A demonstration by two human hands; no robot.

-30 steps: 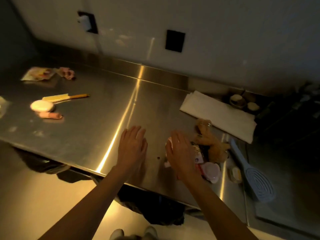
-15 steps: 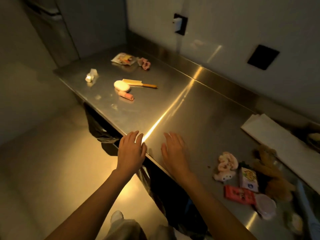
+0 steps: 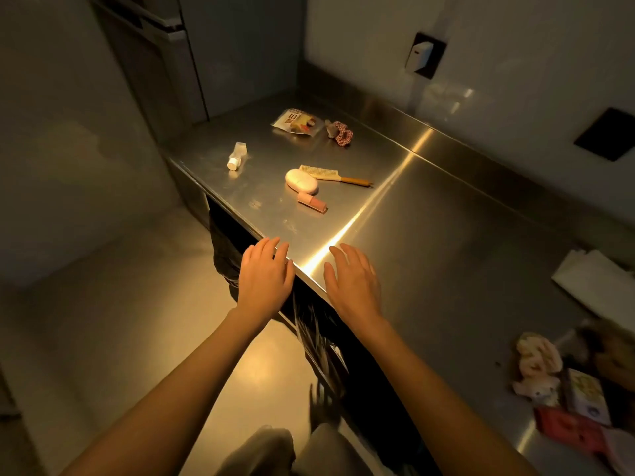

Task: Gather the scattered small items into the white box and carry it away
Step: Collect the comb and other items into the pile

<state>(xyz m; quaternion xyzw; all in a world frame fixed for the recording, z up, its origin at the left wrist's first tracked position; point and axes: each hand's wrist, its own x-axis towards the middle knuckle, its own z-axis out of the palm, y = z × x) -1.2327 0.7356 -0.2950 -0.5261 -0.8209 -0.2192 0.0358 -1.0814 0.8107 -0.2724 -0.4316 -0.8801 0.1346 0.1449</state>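
Observation:
Small items lie at the far left end of the steel counter [image 3: 446, 242]: a clear little bottle [image 3: 236, 155], a snack packet [image 3: 297, 122], a scrunchie [image 3: 341, 132], a comb [image 3: 330, 174], a white oval case [image 3: 301, 181] and a pink tube [image 3: 312, 202]. At the right edge lie a plush toy [image 3: 537, 367], a small carton [image 3: 587, 396] and a red packet [image 3: 568, 427]. My left hand [image 3: 264, 278] hovers at the counter's front edge, open and empty. My right hand [image 3: 354, 280] is over the counter beside it, fingers spread, holding nothing. No white box is clearly in view.
A folded white sheet [image 3: 594, 283] lies at the right by the back wall. A wall plug [image 3: 418, 56] and a dark wall plate [image 3: 606, 134] sit above the backsplash. Dark bags hang under the counter [image 3: 223, 249]. A tall cabinet [image 3: 154, 63] stands left.
The view has swung left: the far-left items now sit near the middle and the plush pile has slid to the right edge. Both hands moved left along the front edge, still empty.

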